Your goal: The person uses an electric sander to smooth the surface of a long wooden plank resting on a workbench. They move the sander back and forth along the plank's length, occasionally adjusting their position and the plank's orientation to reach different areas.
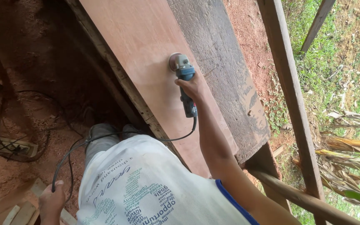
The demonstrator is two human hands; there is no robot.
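Note:
My right hand grips the body of a blue angle grinder. Its round sanding disc rests on a reddish plywood sheet that runs away from me on a bench. My arm stretches out over the sheet. Down at the lower left, my left hand is closed around the grinder's black cable, which loops from the tool's tail across my white shirt.
A dark, rough board lies beside the plywood on the right. A wooden post and a slanted rail stand to the right, with grass beyond. A power strip with tangled wires lies on the red dirt floor at the left.

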